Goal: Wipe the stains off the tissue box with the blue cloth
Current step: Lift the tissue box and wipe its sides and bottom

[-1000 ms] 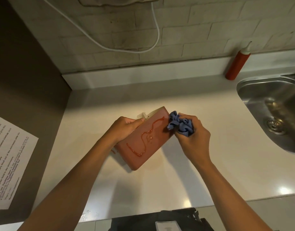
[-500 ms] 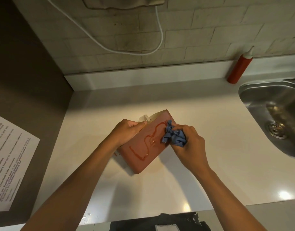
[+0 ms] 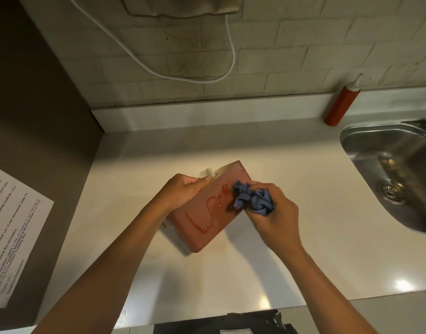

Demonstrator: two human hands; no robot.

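Note:
A reddish-brown tissue box (image 3: 202,235) stands tilted on the pale counter, its broad side facing up, with a white tissue poking out at its far edge. A curly red sauce line (image 3: 202,226) runs across that side. My left hand (image 3: 183,191) grips the box's far left edge. My right hand (image 3: 274,213) holds a crumpled blue cloth (image 3: 251,198) and presses it on the upper right part of the box, over the sauce line's upper end.
A red squeeze bottle (image 3: 340,102) stands by the back wall. A steel sink (image 3: 351,138) lies at the right. A printed sheet (image 3: 12,232) hangs on the dark panel at the left. A white cable (image 3: 159,73) loops on the tiled wall. A dark object (image 3: 219,325) sits at the counter's front edge.
My right hand has brought the cloth from beside the box's top corner onto its stained face, moving down and left along the sauce line. The left hand kept its hold.

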